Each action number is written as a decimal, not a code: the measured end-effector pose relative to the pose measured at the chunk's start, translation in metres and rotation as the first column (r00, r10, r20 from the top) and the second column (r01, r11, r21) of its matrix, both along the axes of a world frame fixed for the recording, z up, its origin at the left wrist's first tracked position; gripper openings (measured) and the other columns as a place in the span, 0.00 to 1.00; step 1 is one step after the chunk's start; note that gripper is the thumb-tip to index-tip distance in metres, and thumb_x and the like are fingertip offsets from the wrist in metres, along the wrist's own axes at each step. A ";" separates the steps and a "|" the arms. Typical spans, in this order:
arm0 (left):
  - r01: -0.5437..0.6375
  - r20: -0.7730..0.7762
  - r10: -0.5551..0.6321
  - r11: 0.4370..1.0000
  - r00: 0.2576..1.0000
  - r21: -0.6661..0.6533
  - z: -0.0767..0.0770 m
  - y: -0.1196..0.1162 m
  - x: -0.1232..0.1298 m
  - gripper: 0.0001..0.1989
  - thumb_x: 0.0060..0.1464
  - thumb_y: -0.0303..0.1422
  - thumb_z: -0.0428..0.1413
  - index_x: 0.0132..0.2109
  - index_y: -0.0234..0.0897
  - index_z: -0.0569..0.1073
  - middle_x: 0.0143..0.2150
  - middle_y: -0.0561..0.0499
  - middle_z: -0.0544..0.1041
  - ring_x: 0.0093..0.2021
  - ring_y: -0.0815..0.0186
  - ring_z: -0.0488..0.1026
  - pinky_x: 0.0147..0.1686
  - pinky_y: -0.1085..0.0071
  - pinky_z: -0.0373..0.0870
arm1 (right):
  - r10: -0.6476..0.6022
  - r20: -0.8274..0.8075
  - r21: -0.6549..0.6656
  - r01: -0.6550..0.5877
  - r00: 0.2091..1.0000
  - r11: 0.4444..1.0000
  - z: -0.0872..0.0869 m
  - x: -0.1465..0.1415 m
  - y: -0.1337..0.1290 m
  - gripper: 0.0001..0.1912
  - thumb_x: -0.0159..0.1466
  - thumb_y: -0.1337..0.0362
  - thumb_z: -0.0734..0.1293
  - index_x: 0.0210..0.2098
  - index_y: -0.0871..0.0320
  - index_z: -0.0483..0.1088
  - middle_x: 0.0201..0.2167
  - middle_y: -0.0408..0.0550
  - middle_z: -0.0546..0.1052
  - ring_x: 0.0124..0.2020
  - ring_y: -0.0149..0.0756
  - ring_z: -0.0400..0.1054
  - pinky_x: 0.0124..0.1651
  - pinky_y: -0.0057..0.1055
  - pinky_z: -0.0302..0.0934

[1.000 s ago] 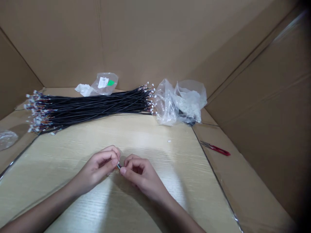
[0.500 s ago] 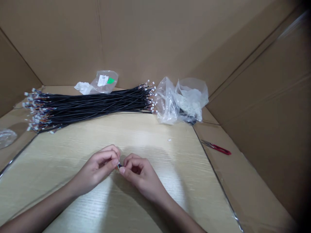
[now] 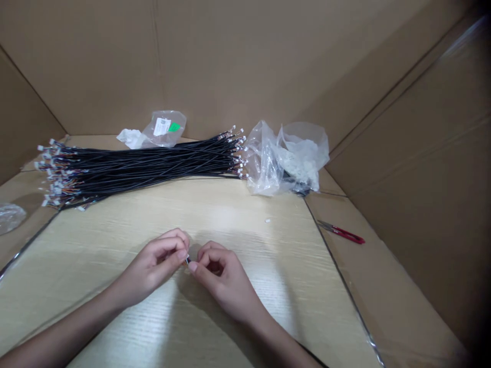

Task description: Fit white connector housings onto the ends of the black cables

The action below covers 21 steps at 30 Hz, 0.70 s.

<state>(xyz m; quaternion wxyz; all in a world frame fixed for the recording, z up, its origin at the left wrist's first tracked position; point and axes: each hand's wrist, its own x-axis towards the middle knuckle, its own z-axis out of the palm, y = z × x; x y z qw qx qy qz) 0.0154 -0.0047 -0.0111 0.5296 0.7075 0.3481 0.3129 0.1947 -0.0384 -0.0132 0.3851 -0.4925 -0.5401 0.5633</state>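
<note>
Near the middle of the table, my left hand (image 3: 159,260) pinches a small white connector with short coloured wires (image 3: 187,259) between thumb and index finger. My right hand (image 3: 224,276) is closed just beside it, its thumb and fingertips at the wires' other end. The fingers hide most of the piece. A stretch of black cable (image 3: 310,353) shows beside my right forearm at the bottom edge. Behind my hands lies a wide bundle of black cables (image 3: 153,166) with white connectors at both ends.
Clear plastic bags (image 3: 264,163) with white pieces lie at the back right. Another bag (image 3: 169,128) has a label. Red-handled snips (image 3: 343,234) rest on cardboard at the right. A tiny white piece (image 3: 267,221) is on the table (image 3: 238,204). Cardboard walls (image 3: 238,66) surround it.
My right hand has shifted very slightly to the right, and the wires between my fingertips look more gathered. The black cable beside my right forearm has come into view.
</note>
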 end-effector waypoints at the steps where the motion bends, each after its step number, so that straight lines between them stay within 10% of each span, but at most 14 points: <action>1: 0.003 0.010 -0.002 1.000 1.000 -0.018 0.000 0.000 0.000 0.21 0.65 0.39 0.47 0.27 0.30 0.64 0.34 0.50 0.64 0.35 0.74 0.63 0.35 0.77 0.58 | 0.001 0.001 0.000 -0.001 1.000 1.000 0.000 0.000 0.000 0.17 0.60 0.58 0.68 0.20 0.59 0.62 0.28 0.45 0.65 0.29 0.31 0.58 0.32 0.31 0.51; 21: 0.005 -0.005 -0.005 1.000 1.000 -0.022 -0.001 -0.002 0.001 0.21 0.65 0.40 0.47 0.26 0.31 0.64 0.33 0.50 0.64 0.35 0.74 0.64 0.36 0.77 0.58 | 0.010 -0.014 -0.015 -0.010 1.000 1.000 -0.006 0.000 0.001 0.19 0.57 0.56 0.70 0.19 0.57 0.60 0.24 0.43 0.64 0.27 0.30 0.56 0.31 0.31 0.50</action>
